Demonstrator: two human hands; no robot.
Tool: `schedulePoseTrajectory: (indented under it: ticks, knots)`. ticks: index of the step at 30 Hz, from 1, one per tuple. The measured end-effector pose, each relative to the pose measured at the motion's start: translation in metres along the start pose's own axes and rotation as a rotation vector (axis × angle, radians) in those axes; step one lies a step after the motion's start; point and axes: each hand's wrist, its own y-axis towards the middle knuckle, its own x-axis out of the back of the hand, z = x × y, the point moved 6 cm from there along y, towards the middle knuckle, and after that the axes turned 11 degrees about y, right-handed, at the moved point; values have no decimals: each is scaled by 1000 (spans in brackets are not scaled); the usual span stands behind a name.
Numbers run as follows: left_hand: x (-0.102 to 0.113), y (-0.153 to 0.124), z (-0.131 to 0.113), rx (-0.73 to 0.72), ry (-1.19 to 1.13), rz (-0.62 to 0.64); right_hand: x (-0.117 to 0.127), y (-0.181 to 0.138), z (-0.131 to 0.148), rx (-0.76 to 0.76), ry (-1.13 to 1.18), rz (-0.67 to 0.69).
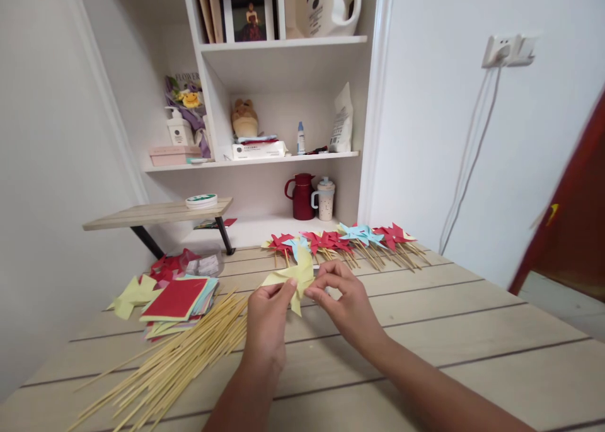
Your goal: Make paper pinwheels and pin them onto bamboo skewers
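Both my hands hold a yellow paper pinwheel (297,279) a little above the wooden table (425,331). My left hand (265,322) pinches its left side, fingers closed on the paper. My right hand (344,301) pinches the centre of the pinwheel from the right. A heap of thin bamboo sticks (184,356) lies on the table just left of my left hand. Further left sits a stack of coloured paper squares (178,300) with a red sheet on top. A row of finished red and blue pinwheels on sticks (350,240) lies at the far edge.
White shelves (283,98) behind the table hold a red jug (302,196), a mug, boxes and bottles. A small wooden side shelf (155,215) juts out at the left. A cable hangs from a wall socket (508,51) at the right. A red door (571,211) stands at far right.
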Motion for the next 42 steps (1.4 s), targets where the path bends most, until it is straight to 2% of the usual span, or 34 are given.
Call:
schedulePoseTrajectory:
  ticks: [9,34,38,42]
  knots:
    - [0,-1,0,-3,41,-15,3,1,-3,-53,48,-58]
    - [-3,-4,-2,-11,68,-33,5,1,-2,-28,4,-63]
    - [1,-2,-1,9,65,-63,14,5,-12,-147,114,-122]
    - [1,1,6,43,45,-28,10,5,-32,-431,417,-73]
